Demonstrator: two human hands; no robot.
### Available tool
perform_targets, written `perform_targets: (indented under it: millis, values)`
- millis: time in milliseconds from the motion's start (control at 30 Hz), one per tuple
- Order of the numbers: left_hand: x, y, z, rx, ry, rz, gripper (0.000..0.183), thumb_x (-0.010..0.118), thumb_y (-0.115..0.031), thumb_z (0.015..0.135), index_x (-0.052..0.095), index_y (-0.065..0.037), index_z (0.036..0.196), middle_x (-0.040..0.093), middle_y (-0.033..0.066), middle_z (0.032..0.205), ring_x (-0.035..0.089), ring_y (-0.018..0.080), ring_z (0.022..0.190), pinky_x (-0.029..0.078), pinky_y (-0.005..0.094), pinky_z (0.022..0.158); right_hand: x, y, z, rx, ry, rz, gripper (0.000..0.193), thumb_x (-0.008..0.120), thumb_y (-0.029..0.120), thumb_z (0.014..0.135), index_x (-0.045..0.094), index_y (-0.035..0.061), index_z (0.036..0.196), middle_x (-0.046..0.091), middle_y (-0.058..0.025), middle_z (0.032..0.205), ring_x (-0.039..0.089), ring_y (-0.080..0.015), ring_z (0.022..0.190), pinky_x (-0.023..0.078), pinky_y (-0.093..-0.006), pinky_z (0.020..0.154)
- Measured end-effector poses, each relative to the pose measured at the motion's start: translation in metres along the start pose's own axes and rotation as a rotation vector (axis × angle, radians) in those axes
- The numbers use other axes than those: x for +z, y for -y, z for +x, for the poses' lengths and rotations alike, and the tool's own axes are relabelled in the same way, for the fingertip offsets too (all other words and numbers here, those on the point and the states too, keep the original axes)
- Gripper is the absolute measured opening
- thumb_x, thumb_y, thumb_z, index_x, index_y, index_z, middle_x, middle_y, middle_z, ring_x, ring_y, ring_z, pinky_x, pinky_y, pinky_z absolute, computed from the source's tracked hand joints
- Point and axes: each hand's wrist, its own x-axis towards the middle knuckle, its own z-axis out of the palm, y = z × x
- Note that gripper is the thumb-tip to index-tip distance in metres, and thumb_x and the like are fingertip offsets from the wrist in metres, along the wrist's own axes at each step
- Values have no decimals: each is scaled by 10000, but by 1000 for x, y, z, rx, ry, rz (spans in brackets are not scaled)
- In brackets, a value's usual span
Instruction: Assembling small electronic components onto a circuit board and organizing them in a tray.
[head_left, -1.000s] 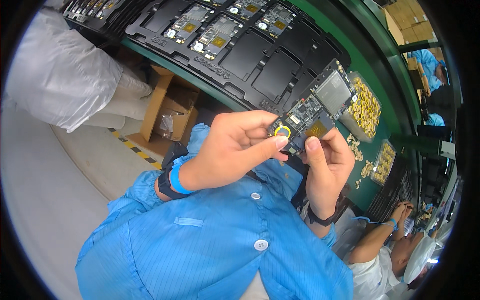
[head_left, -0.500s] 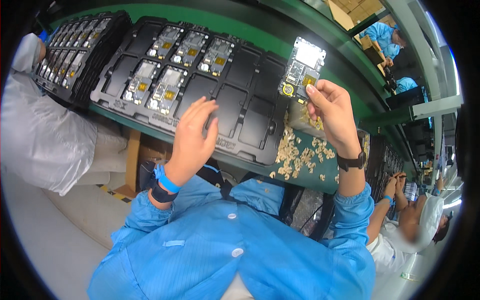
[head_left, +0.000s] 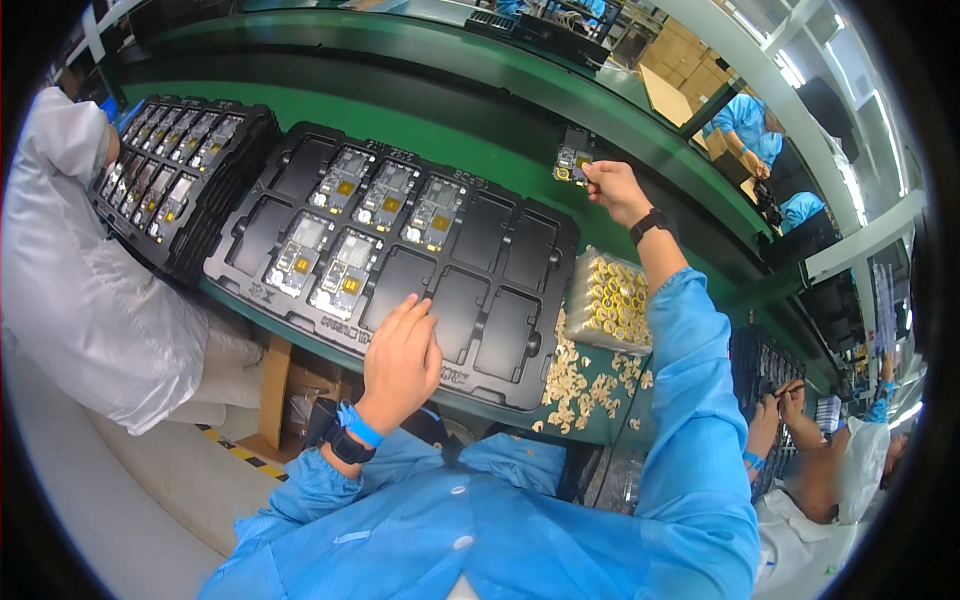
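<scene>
My right hand (head_left: 617, 192) stretches out over the far green surface and pinches a small circuit board (head_left: 574, 155) by its near right edge. The board has a yellow ring at its lower left corner. My left hand (head_left: 403, 358) lies over the near edge of a black compartment tray (head_left: 437, 315), its fingers extended and nothing in them. Several circuit boards (head_left: 388, 195) with gold-coloured patches sit in the tray's left and middle compartments. The compartments on the right show bare black plastic.
Right of the tray stands a clear box (head_left: 608, 305) of yellow-ringed round parts, with cream-coloured bits (head_left: 582, 388) scattered nearby. More board-filled trays (head_left: 160, 170) are stacked at the left, beside a person in white (head_left: 105, 270). Another person's hands (head_left: 775, 415) work at the right.
My right hand has carried the circuit board away from me, from beside the tray to over the far green surface. The view has tilted upward. My left hand has lowered toward the tray's near edge.
</scene>
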Motion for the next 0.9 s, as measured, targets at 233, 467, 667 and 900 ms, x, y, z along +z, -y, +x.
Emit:
perform_targets:
  millis: [233,467,667,900]
  values:
    - [-1,-4,1,-49,2,16,202,680,24,875,716,13,1074,733,200,1249,673,416,1253,546,476,1020,47,49,-102,-210,329,222,138,721,156,1045,692,27,1006,649,-3,806,619,-84,673,517,-244,622]
    - [6,2,5,-11,11,61,222,681,7,836,719,16,1054,722,193,1268,668,404,1271,555,475,986,53,96,-209,-279,363,265,137,729,108,1032,685,-20,1006,667,-19,799,642,-86,626,541,-248,557]
    - [6,0,4,-5,6,68,225,676,12,828,719,18,1049,722,197,1272,666,414,1270,555,477,990,50,97,-220,-306,372,236,137,729,106,1029,687,-22,1011,676,-29,798,644,-85,615,538,-239,558]
    - [2,-3,2,-29,-16,64,205,658,45,865,725,19,1057,735,193,1256,682,407,1241,559,473,1020,32,46,-92,-182,296,104,205,750,231,1027,698,37,992,643,20,792,602,-67,690,519,-234,656]
